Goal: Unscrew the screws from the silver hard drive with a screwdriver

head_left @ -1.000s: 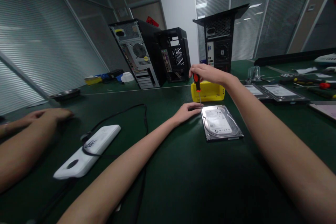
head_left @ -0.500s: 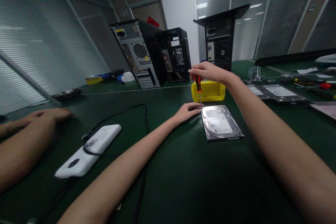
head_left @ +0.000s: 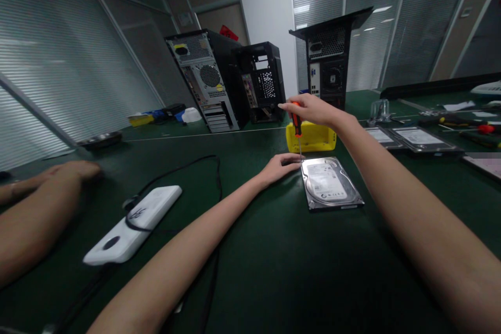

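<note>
A silver hard drive [head_left: 329,182] with a white label lies flat on the dark green table. At its far left corner rests my left hand [head_left: 278,168], thumb and fingers closed about the corner's edge; the exact contact is partly hidden. My right hand [head_left: 309,108] is above, its fingers round the top of a red and black screwdriver [head_left: 297,124]. The screwdriver stands nearly upright, with its tip down at that same corner of the drive. Just behind the drive is a yellow tray [head_left: 313,141].
Computer cases [head_left: 225,73] stand at the back. More hard drives [head_left: 420,138] and hand tools [head_left: 465,124] lie on the right. To the left are a white power strip [head_left: 135,227], a black cable [head_left: 219,177] and another person's arm [head_left: 47,203].
My right hand's fingers have shifted on the screwdriver handle, showing more of its top. The left hand and the drive stay in place. The other person's hand has moved slightly left.
</note>
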Demonstrator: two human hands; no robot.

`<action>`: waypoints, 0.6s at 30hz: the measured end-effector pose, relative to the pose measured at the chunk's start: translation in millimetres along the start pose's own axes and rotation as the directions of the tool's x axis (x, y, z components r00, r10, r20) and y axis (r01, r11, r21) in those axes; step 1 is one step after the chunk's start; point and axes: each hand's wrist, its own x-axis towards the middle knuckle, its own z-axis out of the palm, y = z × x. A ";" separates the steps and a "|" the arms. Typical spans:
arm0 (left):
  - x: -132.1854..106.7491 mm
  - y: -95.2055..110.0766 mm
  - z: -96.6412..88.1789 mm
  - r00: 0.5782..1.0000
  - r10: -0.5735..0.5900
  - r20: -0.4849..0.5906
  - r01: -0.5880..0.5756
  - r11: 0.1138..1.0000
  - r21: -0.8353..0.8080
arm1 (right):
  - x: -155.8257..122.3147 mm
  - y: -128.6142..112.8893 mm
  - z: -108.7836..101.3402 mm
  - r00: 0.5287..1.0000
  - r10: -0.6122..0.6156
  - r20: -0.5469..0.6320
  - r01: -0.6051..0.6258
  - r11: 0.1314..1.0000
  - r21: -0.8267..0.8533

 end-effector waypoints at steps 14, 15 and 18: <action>0.2 -3.1 -0.1 1.000 -0.006 0.002 0.006 1.000 -0.021 | 1.1 4.1 -6.9 0.992 0.075 0.106 -0.087 0.990 0.113; 0.0 -2.4 -0.2 1.000 -0.009 0.003 0.009 1.000 -0.018 | 1.1 6.0 -6.6 0.993 0.073 0.096 -0.083 0.991 0.105; -0.6 -0.4 -0.3 1.000 -0.019 0.004 0.019 1.000 -0.011 | 1.4 11.4 -5.0 0.995 0.068 0.076 -0.075 0.993 0.088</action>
